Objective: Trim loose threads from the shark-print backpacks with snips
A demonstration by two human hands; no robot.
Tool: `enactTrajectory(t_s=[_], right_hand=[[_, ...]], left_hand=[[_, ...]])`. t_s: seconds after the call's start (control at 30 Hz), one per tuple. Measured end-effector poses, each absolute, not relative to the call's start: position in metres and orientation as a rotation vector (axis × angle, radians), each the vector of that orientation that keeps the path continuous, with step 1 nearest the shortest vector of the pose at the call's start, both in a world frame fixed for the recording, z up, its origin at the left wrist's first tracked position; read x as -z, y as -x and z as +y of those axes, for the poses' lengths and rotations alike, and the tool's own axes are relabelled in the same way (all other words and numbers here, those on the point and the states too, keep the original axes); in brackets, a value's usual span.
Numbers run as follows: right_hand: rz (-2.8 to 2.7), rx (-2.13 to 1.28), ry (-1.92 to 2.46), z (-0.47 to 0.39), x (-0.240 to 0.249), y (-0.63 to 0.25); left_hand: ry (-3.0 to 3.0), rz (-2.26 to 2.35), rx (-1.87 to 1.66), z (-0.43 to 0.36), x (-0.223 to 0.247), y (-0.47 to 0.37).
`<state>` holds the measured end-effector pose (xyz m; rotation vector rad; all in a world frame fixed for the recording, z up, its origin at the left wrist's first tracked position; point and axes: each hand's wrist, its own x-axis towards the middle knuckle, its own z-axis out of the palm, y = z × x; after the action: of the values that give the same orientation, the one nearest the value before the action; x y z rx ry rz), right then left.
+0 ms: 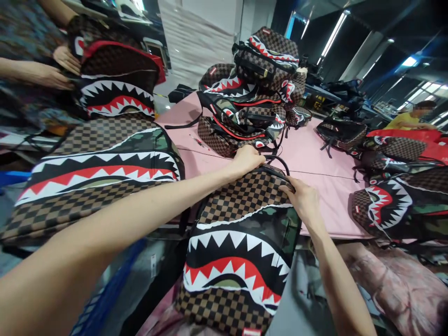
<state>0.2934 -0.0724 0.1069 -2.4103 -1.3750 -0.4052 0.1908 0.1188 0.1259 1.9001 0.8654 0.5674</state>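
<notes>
A checkered backpack (241, 214) with a printed shark mouth hangs upright in front of me, against the near edge of the pink-covered table (315, 186). My left hand (248, 161) reaches across to its top edge, fingers curled closed beside the black carry loop; the fingertips are partly hidden. At the top right corner, my right hand (303, 198) is closed on the fabric, thumb on the front side. Another shark-print backpack (105, 163) lies to the left of my left forearm.
A pile of similar backpacks (245, 112) rises at the table's back. More bags (392, 205) lie along the right side. On the left, another person's hands (63, 70) hold a backpack (119, 88) with a red edge. A person in yellow (406, 121) is far right.
</notes>
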Motion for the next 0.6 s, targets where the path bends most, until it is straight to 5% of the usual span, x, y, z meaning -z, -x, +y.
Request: enactTrajectory(t_s=[0.23,0.47,0.6], right_hand=[[-1.395,0.441,2.661,-0.052,-0.073,-0.315],[-1.044,0.151,2.793,-0.073,-0.036,-0.371],[-1.018,0.265,2.49,-0.083,-0.016,-0.34]], left_hand=[[-1.867,1.147,-0.478,0.175,-0.072,-0.173],[-1.676,0.818,-0.15,0.132,0.016,-0.082],[-1.667,0.607,0.03,0.115,0.035,-0.067]])
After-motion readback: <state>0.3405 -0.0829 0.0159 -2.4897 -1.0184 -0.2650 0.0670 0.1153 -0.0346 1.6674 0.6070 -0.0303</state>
